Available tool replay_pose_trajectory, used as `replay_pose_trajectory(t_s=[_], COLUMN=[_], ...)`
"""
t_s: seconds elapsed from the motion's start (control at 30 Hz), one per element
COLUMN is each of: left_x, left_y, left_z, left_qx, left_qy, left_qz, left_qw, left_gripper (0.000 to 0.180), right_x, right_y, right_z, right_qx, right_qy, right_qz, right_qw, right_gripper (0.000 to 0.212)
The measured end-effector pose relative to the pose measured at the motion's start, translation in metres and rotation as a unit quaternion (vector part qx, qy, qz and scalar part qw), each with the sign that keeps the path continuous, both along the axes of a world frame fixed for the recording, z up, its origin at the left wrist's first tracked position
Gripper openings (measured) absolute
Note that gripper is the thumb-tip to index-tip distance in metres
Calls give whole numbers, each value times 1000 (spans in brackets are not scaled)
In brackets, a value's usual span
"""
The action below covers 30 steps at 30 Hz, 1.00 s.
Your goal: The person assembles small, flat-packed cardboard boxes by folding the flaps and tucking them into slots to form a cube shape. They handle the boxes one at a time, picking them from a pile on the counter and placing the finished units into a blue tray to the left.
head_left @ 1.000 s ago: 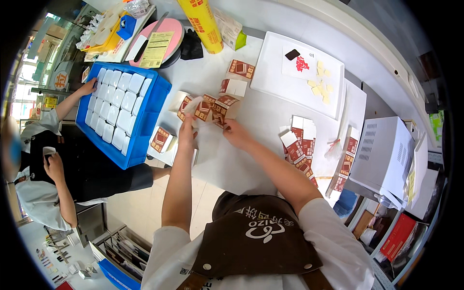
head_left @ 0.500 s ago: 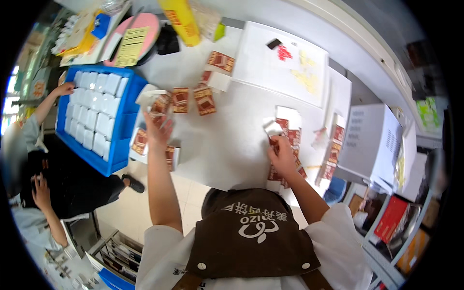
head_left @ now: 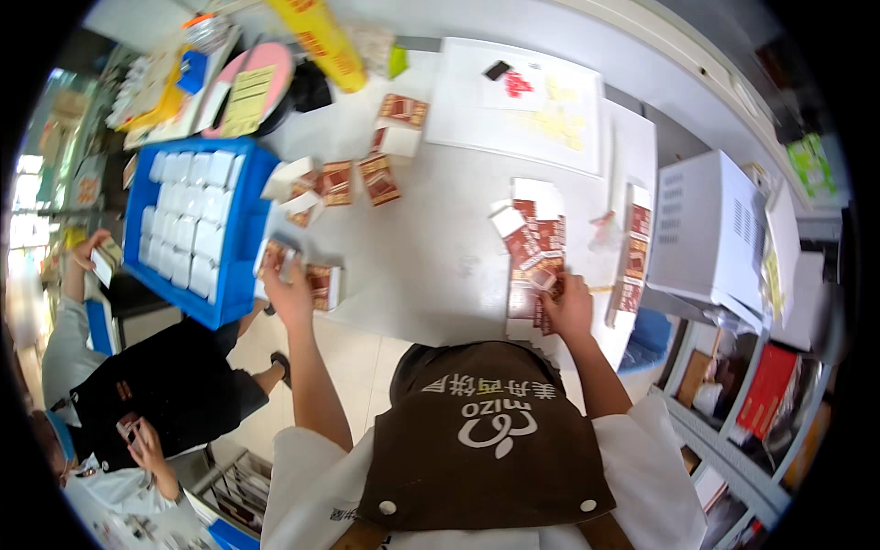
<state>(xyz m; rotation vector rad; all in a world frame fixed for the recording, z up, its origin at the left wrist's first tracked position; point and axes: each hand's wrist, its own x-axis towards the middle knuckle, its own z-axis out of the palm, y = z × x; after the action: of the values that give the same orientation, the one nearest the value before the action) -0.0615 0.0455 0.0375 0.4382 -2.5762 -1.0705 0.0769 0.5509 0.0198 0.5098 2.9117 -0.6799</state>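
At the table's left edge my left hand [head_left: 290, 295] has its fingers closed about a small brown printed box [head_left: 280, 253]. Another brown box [head_left: 323, 286] stands just right of that hand. On the right, my right hand [head_left: 572, 304] pinches the lower end of a flat brown carton [head_left: 526, 247] with a white flap. This carton lies slanted over a stack of flat brown cartons [head_left: 553, 236]; my palm hides part of the stack. Further back, an open box with white flaps [head_left: 293, 188] sits beside two brown boxes [head_left: 336, 183] [head_left: 379, 180].
A blue crate [head_left: 240, 275] of white packs borders the table at left, where a co-worker [head_left: 165, 367] holds things in both hands. At the back lie a white board [head_left: 513, 137] and a yellow roll [head_left: 321, 46]. A grey appliance [head_left: 706, 229] stands at right.
My left hand has left the open-flapped box and moved nearer, onto another box. My right hand has come slightly nearer and right; the white-flapped carton lies lengthwise. The co-worker has shifted beside the crate.
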Motion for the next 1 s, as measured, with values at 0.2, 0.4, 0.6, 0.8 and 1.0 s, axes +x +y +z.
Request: replay_pose_trajectory(t_s=[0.2,0.4,0.6,0.8,1.0], left_x=[31,54,45,34,46], left_y=[44,170,213,174,166], left_z=[37,69,114,130,136], left_qx=[-209,416,749,819,839], left_qy=[-8,-99,-90,-105,-130], left_qz=[-95,-275,-76,-94,-211], left_qw=[973,861,652,557,485], left_gripper=[65,51,31,33,35], right_x=[7,-35,-32,-7,6], right_y=[17,-32,-63,-31,-56], right_z=[-6,77,119,108,115], right_qx=[-330,-540,-445,-540,-749], right_qy=[36,-40,-138,-245,-79], right_qz=[-62,24,201,213,114], right_qw=[941,840,862,776,648], right_gripper=[9,9,23,22,13])
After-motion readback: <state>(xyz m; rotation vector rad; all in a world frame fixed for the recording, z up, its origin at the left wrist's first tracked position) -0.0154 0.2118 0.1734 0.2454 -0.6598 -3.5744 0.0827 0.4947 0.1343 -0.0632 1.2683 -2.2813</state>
